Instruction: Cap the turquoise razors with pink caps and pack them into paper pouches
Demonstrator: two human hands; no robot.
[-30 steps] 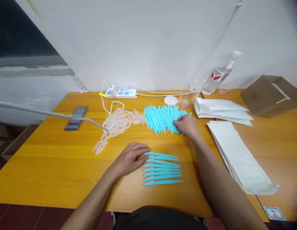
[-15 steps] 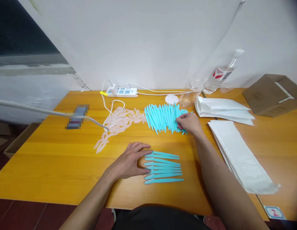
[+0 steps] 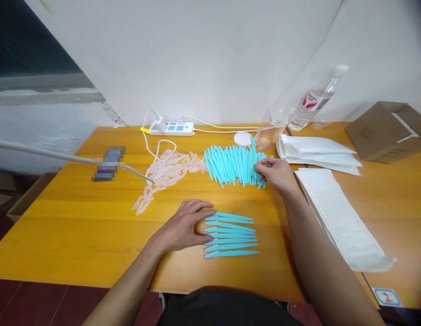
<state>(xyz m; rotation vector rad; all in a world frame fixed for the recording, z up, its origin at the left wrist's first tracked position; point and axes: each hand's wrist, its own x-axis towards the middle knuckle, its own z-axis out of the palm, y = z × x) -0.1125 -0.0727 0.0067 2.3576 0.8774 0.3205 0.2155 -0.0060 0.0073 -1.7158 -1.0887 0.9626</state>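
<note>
Observed from beside the table (image 3: 78,235), landmark taken as the pile of blue sticks (image 3: 227,166). Change noted: at the pile's right end a single blue stick (image 3: 253,151) now projects past its far edge, where half a second ago no stick stood out so far. The right hand (image 3: 275,174) has it pinched, thumb and forefinger closed near its lower part; whether that lower part is fully free of the pile I cannot tell. In effect, I judge, one piece is being singled out from the rest. The left hand (image 3: 185,224), in front of the pile and to its left, is spread, thumb and forefinger well apart, tips at the near ends of a row of blue sticks (image 3: 236,229); it grips nothing, and how firmly it presses is not visible. That row lies in front of the pile, its arrangement unaltered. Pink pieces (image 3: 169,171) adjoin the pile's left end; a white lid (image 3: 242,138) sits just behind it.
</note>
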